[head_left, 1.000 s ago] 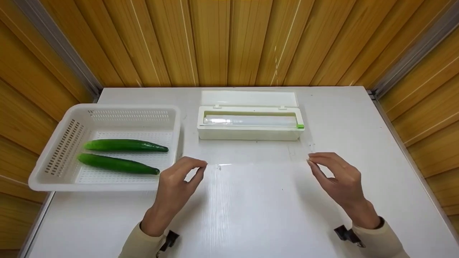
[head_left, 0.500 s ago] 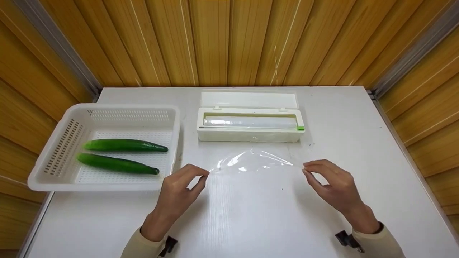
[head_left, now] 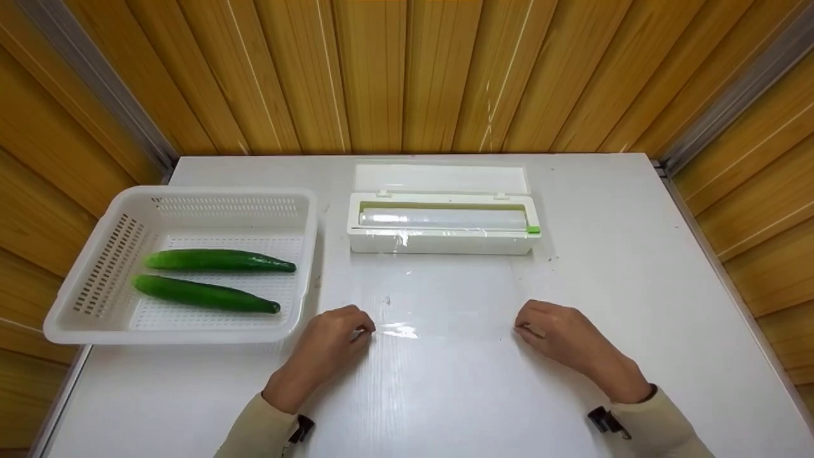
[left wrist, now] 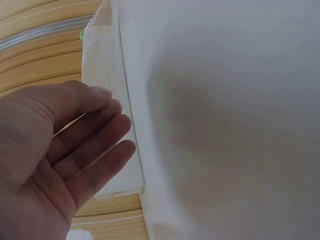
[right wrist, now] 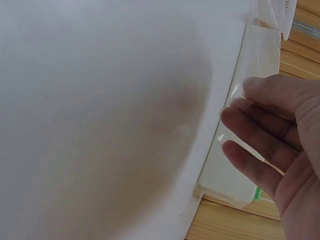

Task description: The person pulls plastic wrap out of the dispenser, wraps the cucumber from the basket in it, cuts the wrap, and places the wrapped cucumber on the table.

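Note:
Clear cling film (head_left: 400,329) stretches between my two hands and runs back to the white dispenser box (head_left: 442,245). Thumb and index finger of my left hand (head_left: 331,346) pinch its left corner, with the other fingers loosely bent in the left wrist view. At the right corner, my right hand (head_left: 572,337) pinches the film the same way; glints of film (right wrist: 235,91) show by its thumb in the right wrist view. Inside the box, whose lid (head_left: 439,179) is folded back, lies the film roll (head_left: 445,218). A green slider (head_left: 533,230) sits at the box's right end.
Left on the white table (head_left: 445,407) stands a white plastic basket (head_left: 184,337) holding two cucumbers, an upper cucumber (head_left: 219,259) and a lower cucumber (head_left: 206,296). Its right rim is close to my left hand. Wood-look panels (head_left: 432,76) enclose the table's back and sides.
Both hands have come nearer my body, drawing the film out longer, and moved slightly closer together. The film sagged and bunched half a second ago and now lies flatter and lower.

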Tool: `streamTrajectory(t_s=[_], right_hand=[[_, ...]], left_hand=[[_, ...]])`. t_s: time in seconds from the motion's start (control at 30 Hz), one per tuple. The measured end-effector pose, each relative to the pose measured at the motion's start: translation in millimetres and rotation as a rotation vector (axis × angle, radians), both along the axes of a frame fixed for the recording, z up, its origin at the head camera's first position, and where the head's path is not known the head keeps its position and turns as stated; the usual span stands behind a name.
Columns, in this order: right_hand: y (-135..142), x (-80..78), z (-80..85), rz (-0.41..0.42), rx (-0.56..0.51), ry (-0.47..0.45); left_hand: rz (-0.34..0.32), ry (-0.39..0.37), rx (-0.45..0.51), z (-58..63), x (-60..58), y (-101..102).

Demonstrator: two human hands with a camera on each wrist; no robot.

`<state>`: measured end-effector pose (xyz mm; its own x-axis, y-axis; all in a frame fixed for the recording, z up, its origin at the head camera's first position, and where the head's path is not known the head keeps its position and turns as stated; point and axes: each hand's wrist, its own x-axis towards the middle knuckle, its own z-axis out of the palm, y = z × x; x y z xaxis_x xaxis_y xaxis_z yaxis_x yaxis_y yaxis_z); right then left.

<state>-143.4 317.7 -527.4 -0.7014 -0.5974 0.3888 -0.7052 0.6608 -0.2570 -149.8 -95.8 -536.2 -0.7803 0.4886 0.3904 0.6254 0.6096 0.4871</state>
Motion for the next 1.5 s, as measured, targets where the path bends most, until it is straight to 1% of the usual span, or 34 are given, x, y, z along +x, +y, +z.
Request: streamTrajectory(t_s=[0.17,0.3,0.53,0.67,0.77,0.93,1.0,1.17,1.27,1.4,1.5], right_hand=[[-1,-0.6,0.1,0.010,0.026,-0.006],[-3,-0.9,-3.6,0.018,0.047,0.000],[-4,-1.0,-9.9,0.032,0.067,0.021],[-4,-0.5,-9.5,0.028,0.073,0.030],[-4,0.0,-7.3,0.014,0.085,0.011],[-5,1.1,-2.2,-0.035,0.098,-0.074],[-5,1.0,-2.2,-0.046,0.085,-0.081],[-7,-1.9,-2.2,-0.056,0.052,-0.018],[-10,-3.8,-1.2,-0.069,0.054,-0.014],[-11,-4.2,-1.9,-0.064,0.067,-0.012],[-11,-3.6,-2.2,-0.061,0.074,0.008]], left_hand=[[0.010,0.001,-0.045,-2.1,-1.1,-2],[0.014,0.006,-0.077,-5.7,-1.3,-3],[0.019,0.063,-0.131,-10.7,-2.2,-4],[0.022,0.047,-0.140,-9.9,-0.9,-4],[0.023,0.029,-0.145,-8.3,0.4,-3],[0.031,0.015,-0.152,-5.6,1.5,-2],[0.027,0.015,-0.147,-5.3,1.7,-2],[0.012,0.011,-0.137,-4.9,1.9,-2],[0.019,0.019,-0.134,-4.8,1.9,-1],[0.024,0.046,-0.145,-3.9,3.0,1],[0.016,0.064,-0.151,-1.3,4.9,2]])
